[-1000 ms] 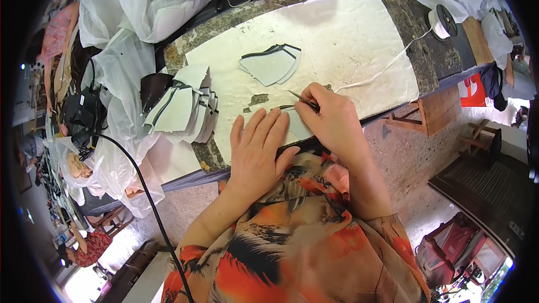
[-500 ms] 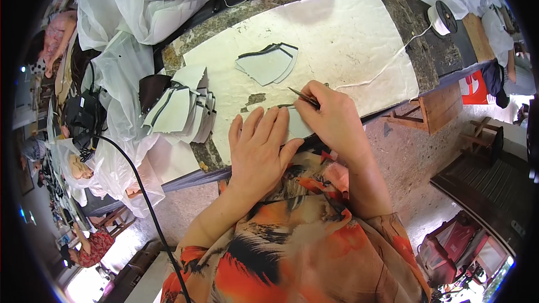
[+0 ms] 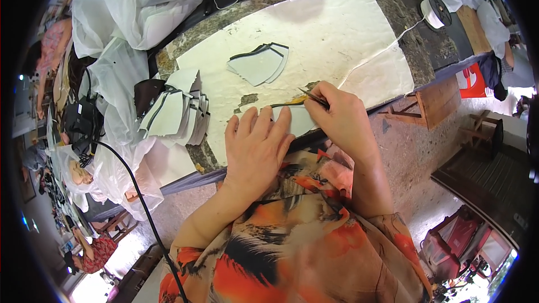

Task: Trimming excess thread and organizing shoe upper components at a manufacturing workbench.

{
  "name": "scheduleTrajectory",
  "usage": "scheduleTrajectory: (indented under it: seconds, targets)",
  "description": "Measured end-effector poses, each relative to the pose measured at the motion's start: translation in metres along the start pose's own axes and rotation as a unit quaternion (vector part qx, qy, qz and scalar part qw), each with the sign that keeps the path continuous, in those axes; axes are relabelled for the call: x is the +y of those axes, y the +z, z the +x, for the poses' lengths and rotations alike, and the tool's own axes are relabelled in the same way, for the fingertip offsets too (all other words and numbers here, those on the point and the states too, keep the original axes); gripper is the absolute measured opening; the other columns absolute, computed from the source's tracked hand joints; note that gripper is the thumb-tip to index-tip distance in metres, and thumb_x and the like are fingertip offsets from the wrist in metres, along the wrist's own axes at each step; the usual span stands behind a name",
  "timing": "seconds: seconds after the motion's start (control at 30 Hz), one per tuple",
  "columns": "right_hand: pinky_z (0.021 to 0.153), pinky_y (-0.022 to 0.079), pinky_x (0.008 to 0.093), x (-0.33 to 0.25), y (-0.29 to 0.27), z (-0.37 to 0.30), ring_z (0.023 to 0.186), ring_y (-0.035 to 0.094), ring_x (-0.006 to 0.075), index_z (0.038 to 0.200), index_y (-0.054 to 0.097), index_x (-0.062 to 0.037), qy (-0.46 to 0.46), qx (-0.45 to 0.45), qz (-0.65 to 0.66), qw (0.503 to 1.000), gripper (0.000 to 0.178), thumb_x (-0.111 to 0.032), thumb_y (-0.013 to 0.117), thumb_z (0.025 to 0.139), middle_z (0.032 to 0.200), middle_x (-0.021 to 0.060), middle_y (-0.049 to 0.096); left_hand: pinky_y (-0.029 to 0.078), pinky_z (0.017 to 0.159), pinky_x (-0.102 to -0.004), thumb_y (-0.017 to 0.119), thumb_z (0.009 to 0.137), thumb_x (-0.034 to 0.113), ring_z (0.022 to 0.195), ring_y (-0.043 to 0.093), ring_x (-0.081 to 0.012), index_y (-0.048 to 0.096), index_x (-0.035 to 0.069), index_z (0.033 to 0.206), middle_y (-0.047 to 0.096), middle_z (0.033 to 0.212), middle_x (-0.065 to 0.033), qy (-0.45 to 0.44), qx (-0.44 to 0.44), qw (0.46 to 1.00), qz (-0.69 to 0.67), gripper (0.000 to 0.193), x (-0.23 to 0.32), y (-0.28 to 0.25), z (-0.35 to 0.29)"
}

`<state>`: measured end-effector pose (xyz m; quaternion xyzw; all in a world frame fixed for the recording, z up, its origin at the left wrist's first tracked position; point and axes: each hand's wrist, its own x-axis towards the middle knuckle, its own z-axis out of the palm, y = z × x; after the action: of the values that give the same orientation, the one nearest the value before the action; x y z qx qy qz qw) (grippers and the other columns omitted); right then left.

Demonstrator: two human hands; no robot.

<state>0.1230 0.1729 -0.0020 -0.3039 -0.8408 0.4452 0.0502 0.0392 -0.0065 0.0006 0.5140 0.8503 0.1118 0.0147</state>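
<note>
Farther from the left hand [image 3: 252, 148] than in the earlier frame, the right hand [image 3: 342, 115] has bared more of the pale piece [image 3: 300, 120], which lies at the sheet's [image 3: 331, 33] 6 o'clock edge. The left fingers rest on it from 8 o'clock, slightly apart; at 3 o'clock the right fingers are clamped on a thin tool [image 3: 313, 96], its tip toward 10. From the piece, two overlapping cut pieces [image 3: 257, 66] lie at 11 o'clock, a stack [image 3: 171, 113] at 9. A spool [image 3: 431, 12] stands on the table [image 3: 412, 50] at 2, its cord [image 3: 397, 40] trailing toward the right hand.
</note>
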Motion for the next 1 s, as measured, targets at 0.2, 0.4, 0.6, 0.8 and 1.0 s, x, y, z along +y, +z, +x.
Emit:
scheduleTrajectory:
  seconds: [0.2, 0.4, 0.6, 0.8, 1.0]
  targets:
    - [0.068, 0.051, 0.0472, 0.002, -0.002, -0.001, 0.076, 0.066, 0.0407, 0.096, 0.064, -0.0041, 0.002, -0.016, -0.022, 1.0, 0.019, -0.023, 0.063, 0.092, 0.079, 0.0172, 0.068, 0.042, 0.101, -0.0479, 0.074, 0.086, 0.028, 0.118, 0.055, -0.0321, 0.063, 0.017, 0.134, 0.061, 0.125, -0.0102, 0.002, -0.001, 1.0, -0.011, 0.05, 0.0, -0.002, 0.001]
    - [0.068, 0.051, 0.0474, 0.004, -0.004, 0.0, 0.076, 0.066, 0.0409, 0.095, 0.064, -0.0039, 0.004, -0.013, -0.022, 1.0, 0.019, -0.022, 0.062, 0.092, 0.079, 0.0178, 0.068, 0.043, 0.1, -0.0476, 0.076, 0.083, 0.025, 0.116, 0.055, -0.0322, 0.064, 0.014, 0.13, 0.061, 0.122, -0.0106, 0.016, -0.002, 1.0, -0.014, 0.049, 0.003, -0.01, 0.009]
    - [0.064, 0.049, 0.0415, 0.007, -0.003, 0.0, 0.067, 0.061, 0.033, 0.093, 0.063, -0.0016, 0.008, -0.012, 0.008, 1.0, 0.019, -0.02, 0.065, 0.089, 0.074, 0.0168, 0.064, 0.048, 0.095, -0.0414, 0.077, 0.079, 0.014, 0.109, 0.058, -0.0311, 0.063, 0.004, 0.125, 0.063, 0.113, -0.0113, 0.025, -0.018, 0.995, -0.099, 0.049, 0.003, -0.008, 0.016]
    - [0.059, 0.046, 0.0349, 0.009, -0.003, 0.001, 0.058, 0.053, 0.0238, 0.091, 0.062, 0.0009, 0.015, -0.009, 0.029, 0.999, 0.019, -0.017, 0.066, 0.088, 0.068, 0.0151, 0.06, 0.051, 0.089, -0.0389, 0.077, 0.078, 0.012, 0.104, 0.06, -0.0301, 0.063, 0.003, 0.124, 0.063, 0.11, -0.0106, 0.023, -0.011, 0.994, -0.11, 0.049, 0.003, -0.009, 0.017]
    - [0.068, 0.05, 0.0479, 0.007, -0.006, 0.002, 0.073, 0.065, 0.0411, 0.094, 0.064, -0.0029, 0.01, -0.031, 0.0, 0.999, 0.019, -0.022, 0.063, 0.09, 0.076, 0.0189, 0.067, 0.051, 0.086, -0.0385, 0.077, 0.078, 0.012, 0.102, 0.06, -0.0289, 0.063, 0.005, 0.125, 0.063, 0.108, -0.0091, 0.022, -0.021, 0.994, -0.11, 0.05, 0.003, -0.01, 0.018]
